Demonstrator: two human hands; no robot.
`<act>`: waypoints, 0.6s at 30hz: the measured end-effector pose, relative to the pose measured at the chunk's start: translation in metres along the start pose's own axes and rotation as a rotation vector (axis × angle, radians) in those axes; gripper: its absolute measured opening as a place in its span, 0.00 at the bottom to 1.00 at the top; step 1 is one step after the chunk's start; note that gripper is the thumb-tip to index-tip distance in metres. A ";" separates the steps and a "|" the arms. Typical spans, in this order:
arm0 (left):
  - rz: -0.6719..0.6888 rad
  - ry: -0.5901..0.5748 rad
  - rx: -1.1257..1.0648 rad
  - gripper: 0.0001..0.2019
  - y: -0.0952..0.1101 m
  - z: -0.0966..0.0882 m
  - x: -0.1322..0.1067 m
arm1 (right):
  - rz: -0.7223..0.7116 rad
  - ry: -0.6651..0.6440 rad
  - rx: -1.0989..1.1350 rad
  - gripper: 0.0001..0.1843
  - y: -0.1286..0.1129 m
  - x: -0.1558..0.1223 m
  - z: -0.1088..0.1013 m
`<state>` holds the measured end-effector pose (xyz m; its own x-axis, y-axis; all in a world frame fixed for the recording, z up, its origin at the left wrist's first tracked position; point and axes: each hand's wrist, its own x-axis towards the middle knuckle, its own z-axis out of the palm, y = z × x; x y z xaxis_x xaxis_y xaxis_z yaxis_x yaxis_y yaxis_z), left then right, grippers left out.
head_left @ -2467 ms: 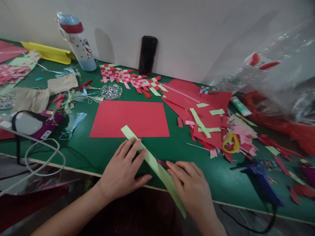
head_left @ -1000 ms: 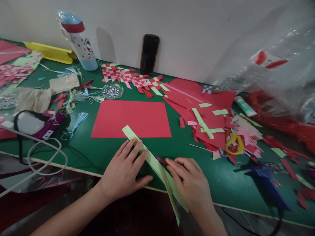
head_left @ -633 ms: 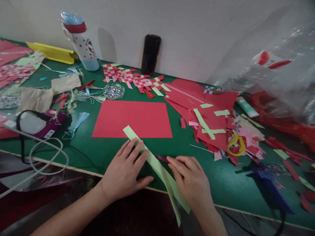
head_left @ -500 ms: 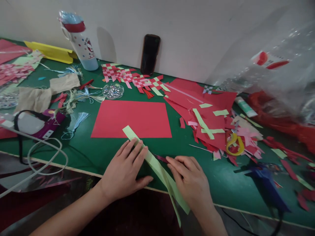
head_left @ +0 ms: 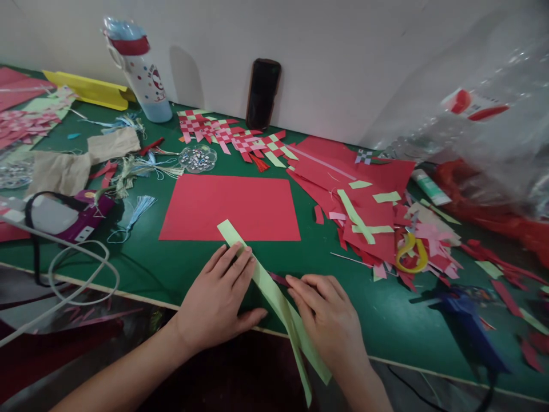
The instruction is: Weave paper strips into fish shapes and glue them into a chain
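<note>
A long light-green paper strip (head_left: 261, 277) runs diagonally across the front of the green table (head_left: 171, 269), its lower end hanging past the edge in two layers. My left hand (head_left: 218, 300) lies flat on the strip's upper half, fingers stretched out. My right hand (head_left: 328, 320) presses its fingertips on the strip further down, fingers extended and close together. A red paper sheet (head_left: 231, 207) lies flat just beyond the strip's top end.
Red paper scraps with green strips (head_left: 360, 200) and yellow scissors (head_left: 407, 257) lie at right. A blue glue gun (head_left: 465, 320) is at front right, a purple device with cord (head_left: 64, 220) at left. Woven red pieces (head_left: 231, 137), a phone (head_left: 262, 94) and a bottle (head_left: 139, 71) stand along the wall.
The strip's lower end has split into two layers hanging off the table edge. My right hand slid slightly up along the strip. My left hand stayed flat in place.
</note>
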<state>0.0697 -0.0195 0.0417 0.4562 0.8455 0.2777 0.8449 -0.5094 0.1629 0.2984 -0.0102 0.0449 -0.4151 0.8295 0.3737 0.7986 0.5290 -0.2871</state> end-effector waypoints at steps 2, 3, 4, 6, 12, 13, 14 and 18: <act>-0.002 0.003 -0.006 0.35 0.000 0.000 0.000 | 0.005 -0.004 0.001 0.12 0.000 0.001 0.000; -0.003 0.005 -0.007 0.35 0.000 0.000 0.000 | 0.006 -0.003 0.001 0.12 0.001 0.001 0.000; -0.001 0.007 -0.006 0.35 0.000 0.000 0.000 | 0.006 0.004 0.000 0.12 0.002 0.002 -0.001; 0.004 0.007 0.000 0.35 0.000 0.000 0.001 | 0.009 0.017 -0.006 0.12 0.002 0.002 -0.001; 0.018 -0.017 -0.005 0.34 -0.001 0.000 0.001 | -0.005 -0.014 0.009 0.12 0.001 0.004 -0.001; 0.027 -0.022 -0.016 0.33 -0.001 0.000 0.001 | -0.007 -0.019 0.011 0.12 0.000 0.004 -0.001; 0.039 -0.025 -0.028 0.32 -0.001 0.000 0.000 | -0.009 -0.021 0.010 0.12 0.000 0.004 -0.002; 0.060 -0.014 -0.060 0.30 -0.002 -0.001 -0.001 | -0.010 -0.013 0.006 0.12 -0.001 0.001 -0.004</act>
<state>0.0676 -0.0196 0.0419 0.5095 0.8151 0.2756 0.7981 -0.5674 0.2028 0.2987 -0.0111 0.0487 -0.4284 0.8265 0.3653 0.7918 0.5381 -0.2890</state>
